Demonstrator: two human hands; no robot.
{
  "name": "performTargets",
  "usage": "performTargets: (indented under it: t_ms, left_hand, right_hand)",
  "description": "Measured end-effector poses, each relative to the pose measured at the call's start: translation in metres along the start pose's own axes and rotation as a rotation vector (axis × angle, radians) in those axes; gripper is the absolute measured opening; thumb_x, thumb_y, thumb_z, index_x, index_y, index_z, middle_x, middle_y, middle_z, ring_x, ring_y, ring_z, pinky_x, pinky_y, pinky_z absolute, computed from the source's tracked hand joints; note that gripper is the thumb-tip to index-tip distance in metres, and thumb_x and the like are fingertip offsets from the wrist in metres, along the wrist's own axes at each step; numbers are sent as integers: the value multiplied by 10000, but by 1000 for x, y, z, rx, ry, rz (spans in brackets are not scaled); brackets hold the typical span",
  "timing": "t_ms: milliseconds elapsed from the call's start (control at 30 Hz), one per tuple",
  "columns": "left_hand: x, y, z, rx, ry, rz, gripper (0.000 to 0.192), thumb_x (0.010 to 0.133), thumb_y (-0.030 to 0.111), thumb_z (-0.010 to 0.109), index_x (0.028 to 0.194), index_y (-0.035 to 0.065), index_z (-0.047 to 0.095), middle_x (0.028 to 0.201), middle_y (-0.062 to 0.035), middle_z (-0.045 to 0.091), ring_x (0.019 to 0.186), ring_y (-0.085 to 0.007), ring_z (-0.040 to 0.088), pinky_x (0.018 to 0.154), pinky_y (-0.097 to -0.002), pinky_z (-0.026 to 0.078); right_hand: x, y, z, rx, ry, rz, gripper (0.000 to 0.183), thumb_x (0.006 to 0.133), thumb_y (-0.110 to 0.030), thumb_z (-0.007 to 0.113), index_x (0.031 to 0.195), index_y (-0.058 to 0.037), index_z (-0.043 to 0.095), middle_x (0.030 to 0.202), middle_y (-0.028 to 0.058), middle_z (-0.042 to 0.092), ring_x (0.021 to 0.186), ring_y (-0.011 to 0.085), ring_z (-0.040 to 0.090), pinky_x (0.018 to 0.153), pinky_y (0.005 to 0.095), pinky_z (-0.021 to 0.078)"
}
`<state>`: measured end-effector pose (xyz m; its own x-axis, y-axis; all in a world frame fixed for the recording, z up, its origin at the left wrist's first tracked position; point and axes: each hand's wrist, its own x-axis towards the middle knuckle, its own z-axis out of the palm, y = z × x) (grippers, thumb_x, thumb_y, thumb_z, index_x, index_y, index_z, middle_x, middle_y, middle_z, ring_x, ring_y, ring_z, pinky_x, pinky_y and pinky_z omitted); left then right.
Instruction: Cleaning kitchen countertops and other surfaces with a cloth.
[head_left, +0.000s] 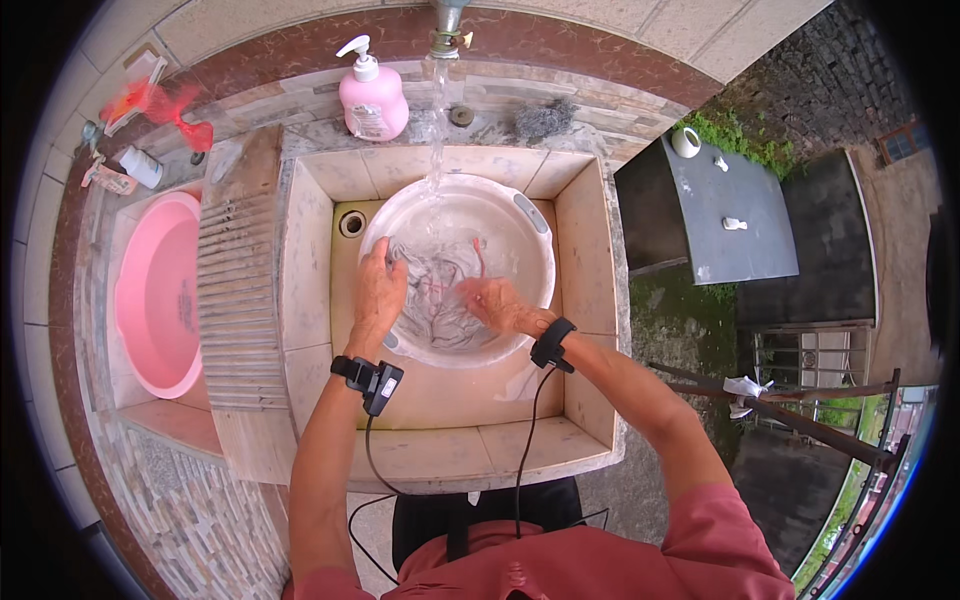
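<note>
A round white plastic basin (531, 300) sits in the tiled sink under running water (439, 112). Inside it, a wet greyish cloth (442, 319) with red markings lies bunched in shallow water, and a thin red cord (478, 255) trails from it. My left hand (381, 289) is at the basin's left rim, its thumb and fingers pinching the cloth's edge. Over the right part of the cloth, my right hand (491, 301) is blurred by motion with its fingers curled; what is between them is hidden. Both wrists wear black straps with cables.
The metal tap (448, 41) is above the basin. On the back ledge stand a pink pump bottle (373, 101), a dark round stopper (462, 116) and a steel-wool scourer (545, 118). Left are a ridged washboard (241, 300) and a pink basin (154, 292). A drain hole (352, 223) shows in the sink floor.
</note>
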<state>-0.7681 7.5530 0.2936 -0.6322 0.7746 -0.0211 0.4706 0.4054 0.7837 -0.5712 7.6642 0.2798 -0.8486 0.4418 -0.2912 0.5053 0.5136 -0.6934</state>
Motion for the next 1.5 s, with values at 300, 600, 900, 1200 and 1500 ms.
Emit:
performTargets:
  t_ms: [300, 600, 900, 1200, 1500]
  left_hand:
    - [-53, 27, 81, 352, -179, 342, 612, 773, 160, 659, 1334, 45, 442, 1270, -251, 438, 1150, -427, 410, 979, -509, 336]
    - [-40, -2, 68, 906, -577, 299, 300, 821, 220, 551, 1027, 45, 680, 1035, -151, 611, 1053, -365, 473, 898, -470, 345]
    - [-32, 5, 100, 450, -411, 62, 421, 768, 253, 647, 1091, -17, 639, 1082, -217, 626, 1102, -384, 476, 950, -492, 337]
    - [-24, 36, 68, 400, -594, -48, 414, 795, 297, 635, 1122, 46, 598, 982, -213, 658, 1012, -422, 569, 925, -494, 413]
    - [0, 12, 33, 136, -459, 33, 264, 810, 104, 608, 1047, -2, 566, 829, -152, 648, 738, -302, 602, 713, -375, 500]
  right_hand:
    - [46, 51, -10, -608, 113, -90, 313, 820, -146, 625, 1122, -226, 635, 1210, -25, 573, 1114, 244, 519, 885, 475, 443]
    - [46, 41, -30, -600, -121, 70, 220, 876, -212, 568, 1065, -178, 674, 980, 133, 658, 929, 314, 662, 741, 419, 547]
    - [43, 65, 16, -601, -3, 101, 290, 852, -137, 564, 1131, -167, 642, 1122, 172, 593, 972, 319, 648, 793, 416, 547]
    - [40, -1, -74, -324, -84, 89, 183, 756, -165, 656, 883, -43, 706, 850, 142, 692, 798, 278, 661, 755, 392, 520]
    - [29, 19, -87, -5, 351, -82, 219, 824, -253, 634, 904, -53, 670, 863, 146, 639, 810, 246, 600, 759, 353, 471]
